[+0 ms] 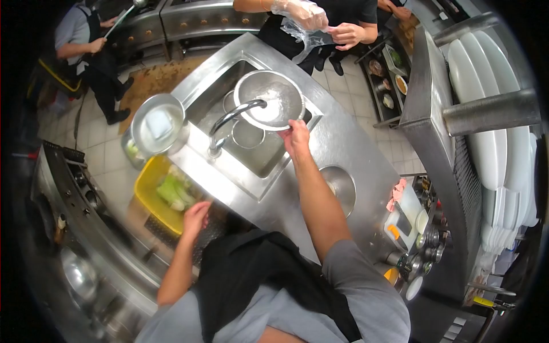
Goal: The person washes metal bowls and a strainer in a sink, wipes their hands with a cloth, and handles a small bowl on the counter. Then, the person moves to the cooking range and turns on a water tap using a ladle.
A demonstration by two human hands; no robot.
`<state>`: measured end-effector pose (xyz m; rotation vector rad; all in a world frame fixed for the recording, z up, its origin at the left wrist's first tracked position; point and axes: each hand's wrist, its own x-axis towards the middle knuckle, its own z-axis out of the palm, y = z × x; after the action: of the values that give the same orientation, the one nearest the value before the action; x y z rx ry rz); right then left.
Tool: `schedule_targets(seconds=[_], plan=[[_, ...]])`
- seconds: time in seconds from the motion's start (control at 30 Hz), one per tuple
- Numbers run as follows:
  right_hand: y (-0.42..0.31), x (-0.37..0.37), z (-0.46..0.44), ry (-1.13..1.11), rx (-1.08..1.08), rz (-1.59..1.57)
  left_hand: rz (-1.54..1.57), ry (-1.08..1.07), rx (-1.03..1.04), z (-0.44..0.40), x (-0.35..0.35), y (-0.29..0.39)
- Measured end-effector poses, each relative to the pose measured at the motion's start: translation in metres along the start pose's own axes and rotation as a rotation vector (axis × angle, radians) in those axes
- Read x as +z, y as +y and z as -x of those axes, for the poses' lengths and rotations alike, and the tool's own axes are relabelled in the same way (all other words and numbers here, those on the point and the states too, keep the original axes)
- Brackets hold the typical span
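Metal bowl (279, 94), mouth upward, under faucet (227, 118)

And there's the round metal bowl (281, 98), silvery and wide-mouthed, open side up over the sink (266, 163), the right hand (295, 139) at its near rim! The curved tap (231, 114) arches right across its mouth. Bright glare fills the inside, so whether water lies there is hard to say.
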<state>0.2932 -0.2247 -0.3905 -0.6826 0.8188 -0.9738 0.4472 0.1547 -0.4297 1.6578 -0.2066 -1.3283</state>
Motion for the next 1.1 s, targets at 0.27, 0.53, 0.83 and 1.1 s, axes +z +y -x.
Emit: schedule_targets(seconds=[0.27,0.53,0.83,1.1], plan=[[0.032,0.019,-0.011,-0.038,0.142,-0.338,0.015,0.020,-0.036,0.002,0.002,-0.002],[-0.007,0.021,0.012,0.071,0.143,0.075,0.023,0.003,-0.026,-0.002,0.000,-0.010],[-0.076,0.007,0.013,0.202,-0.070,0.892,-0.014,-0.022,-0.032,-0.014,0.007,-0.019],[-0.069,-0.001,0.014,0.198,-0.374,1.296,0.004,-0.043,-0.006,-0.011,0.017,-0.008]])
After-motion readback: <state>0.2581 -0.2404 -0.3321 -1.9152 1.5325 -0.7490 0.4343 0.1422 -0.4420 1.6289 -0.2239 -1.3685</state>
